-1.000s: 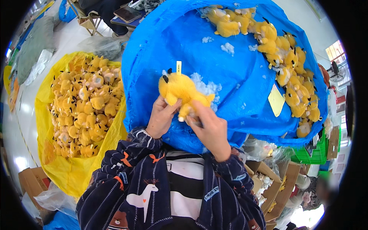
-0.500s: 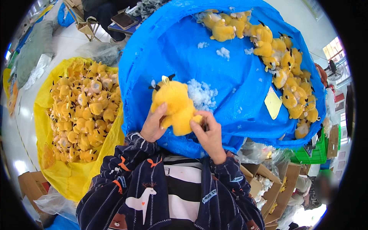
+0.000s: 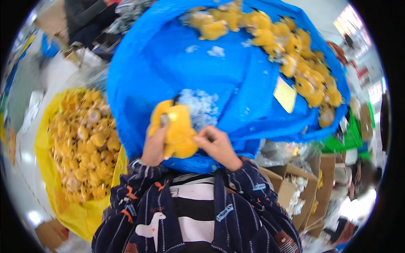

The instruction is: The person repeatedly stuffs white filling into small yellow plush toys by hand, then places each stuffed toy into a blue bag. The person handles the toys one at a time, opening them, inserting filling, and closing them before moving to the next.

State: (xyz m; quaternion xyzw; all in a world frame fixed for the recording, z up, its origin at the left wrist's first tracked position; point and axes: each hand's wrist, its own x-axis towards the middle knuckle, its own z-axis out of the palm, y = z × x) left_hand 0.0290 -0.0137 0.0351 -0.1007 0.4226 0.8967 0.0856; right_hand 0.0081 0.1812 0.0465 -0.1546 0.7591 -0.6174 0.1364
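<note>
A yellow plush toy with dark-tipped ears is held over the near edge of a large blue sheet-lined container. My left hand is closed around its left side. My right hand is at the toy's right side, thumb and fingers pinched together at its edge; blur hides what, if anything, is between them. Loose white stuffing lies on the blue sheet just behind the toy.
More yellow plush toys line the container's far and right rim, near a yellow card. A yellow sack full of similar toys stands at left. Cardboard boxes and a green crate are at right. A seated person is at far left.
The view has shifted, so the surroundings appear moved. The plush toy has turned and tilted in my left hand. My right fingers have left its lower right part and are pinched at its side.
</note>
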